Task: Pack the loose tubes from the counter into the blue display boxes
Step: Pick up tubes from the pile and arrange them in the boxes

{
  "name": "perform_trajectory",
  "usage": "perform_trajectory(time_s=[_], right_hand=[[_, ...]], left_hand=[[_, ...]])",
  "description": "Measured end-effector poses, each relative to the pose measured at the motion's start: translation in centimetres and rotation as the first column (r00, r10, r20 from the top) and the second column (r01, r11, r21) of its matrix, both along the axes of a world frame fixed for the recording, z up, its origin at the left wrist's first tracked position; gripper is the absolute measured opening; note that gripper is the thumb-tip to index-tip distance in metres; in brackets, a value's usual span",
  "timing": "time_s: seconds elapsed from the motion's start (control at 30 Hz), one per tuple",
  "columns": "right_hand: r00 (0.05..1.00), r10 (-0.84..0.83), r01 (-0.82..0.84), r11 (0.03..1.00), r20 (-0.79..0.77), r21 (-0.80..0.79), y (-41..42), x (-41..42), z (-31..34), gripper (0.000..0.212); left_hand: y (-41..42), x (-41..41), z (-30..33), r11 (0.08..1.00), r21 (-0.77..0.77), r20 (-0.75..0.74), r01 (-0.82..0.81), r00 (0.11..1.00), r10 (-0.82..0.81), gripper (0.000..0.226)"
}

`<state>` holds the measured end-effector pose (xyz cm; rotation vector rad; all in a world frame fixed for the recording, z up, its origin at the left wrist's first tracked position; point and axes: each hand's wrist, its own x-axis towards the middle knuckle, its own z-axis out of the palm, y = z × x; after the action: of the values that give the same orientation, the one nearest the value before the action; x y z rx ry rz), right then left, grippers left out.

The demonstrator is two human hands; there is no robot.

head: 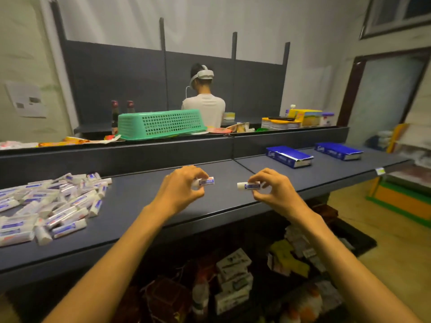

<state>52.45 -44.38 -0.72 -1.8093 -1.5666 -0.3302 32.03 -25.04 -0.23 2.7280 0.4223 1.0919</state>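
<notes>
A heap of several small white tubes with blue labels (49, 206) lies on the dark counter (144, 220) at the left. My left hand (182, 190) pinches one tube (206, 182) above the middle of the counter. My right hand (272, 190) pinches another tube (248, 185) a little to the right. Both tubes lie roughly level, caps pointing left. Two blue display boxes stand on the counter's far right: a nearer one (289, 156) and a farther one (338, 150). Their insides are hidden from this angle.
A raised dark ledge runs behind the counter, carrying an upturned green basket (161, 123), bottles and packets. Beyond it a person in a white shirt (205, 106) faces away. Below the counter a lower shelf holds boxed goods (233, 276). Floor and coloured shelving lie at the right.
</notes>
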Motion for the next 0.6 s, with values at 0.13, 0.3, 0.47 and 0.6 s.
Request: perform_trajectory(time_s=[0.13,0.3,0.47,0.6], right_hand=[[0.998,-0.059,0.059,0.998,-0.030,-0.017,-3.6,4.7,-0.3,0.028],[0.990,-0.119,0.117,0.993,-0.071,-0.030,-6.2,10.3,-0.8,0.027],[0.986,-0.161,0.159,0.987,-0.037,-0.037,-7.3,17.0,-1.2,0.028],[0.982,-0.187,0.186,0.980,-0.017,-0.064,-7.2,23.0,-1.1,0.029]], left_hand=[[-3.4,5.2,0.1,0.999,0.023,-0.044,0.026,0.999,-0.025,0.026],[-5.5,11.8,0.3,0.998,0.057,-0.067,0.040,0.997,-0.037,0.026],[-6.7,19.1,0.0,0.996,0.074,-0.066,0.051,0.997,-0.047,0.027],[-6.7,25.1,-0.2,0.996,0.059,-0.055,0.072,0.996,-0.069,0.028]])
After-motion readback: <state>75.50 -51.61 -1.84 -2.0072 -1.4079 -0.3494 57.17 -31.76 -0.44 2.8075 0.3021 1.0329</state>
